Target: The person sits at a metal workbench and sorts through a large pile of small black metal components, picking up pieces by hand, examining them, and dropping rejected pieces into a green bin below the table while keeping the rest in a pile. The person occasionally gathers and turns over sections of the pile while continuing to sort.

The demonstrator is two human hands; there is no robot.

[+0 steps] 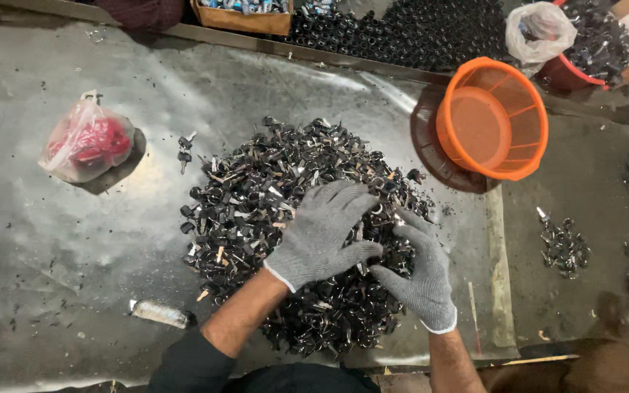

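2 gloved hands, left hand [323, 234] and right hand [418, 271], press spread, open fingers onto a pile of black keys [256, 196] (keys pointing every way) beneath them.

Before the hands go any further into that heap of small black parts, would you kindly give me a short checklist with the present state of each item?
1. Gloves on both hands: left hand and right hand wear grey knit gloves: ok.
2. Both hands on the pile of black parts: ok.
3. Anything gripped in the fingers: cannot tell, the palms face down.
4. Orange basket within the table, apart from the pile: ok.
5. Pile kept together: not ok, a few stray parts lie to its left.
6. Bag of red pieces clear of the hands: ok.
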